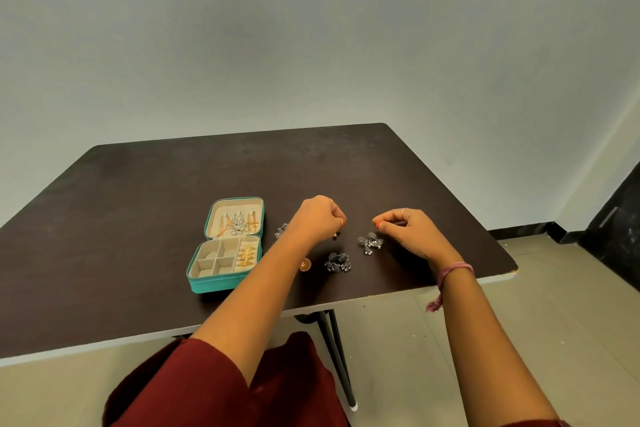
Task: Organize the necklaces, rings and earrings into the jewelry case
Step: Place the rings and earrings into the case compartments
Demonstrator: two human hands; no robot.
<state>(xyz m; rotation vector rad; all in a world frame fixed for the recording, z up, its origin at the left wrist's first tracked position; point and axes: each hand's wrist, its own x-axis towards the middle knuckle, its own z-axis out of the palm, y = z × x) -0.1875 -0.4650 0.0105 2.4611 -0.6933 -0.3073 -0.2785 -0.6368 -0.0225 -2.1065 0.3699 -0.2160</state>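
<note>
Earrings were mid-sort beside the open case (227, 255).
Your left hand (320, 217) curled, pinching something tiny; right hand (403, 224) pinched too, contents unclear. Silver earrings (370, 242) lay on the tabletop (138, 218); you did best lifting one pair at a time.

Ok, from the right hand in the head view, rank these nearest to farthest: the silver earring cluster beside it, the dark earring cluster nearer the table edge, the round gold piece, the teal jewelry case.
From the right hand:
1. Silver earring cluster, just below its fingertips.
2. Dark earring cluster, toward the near table edge, leftward.
3. Round gold piece, beside the left forearm.
4. Teal jewelry case, open, far left.
</note>
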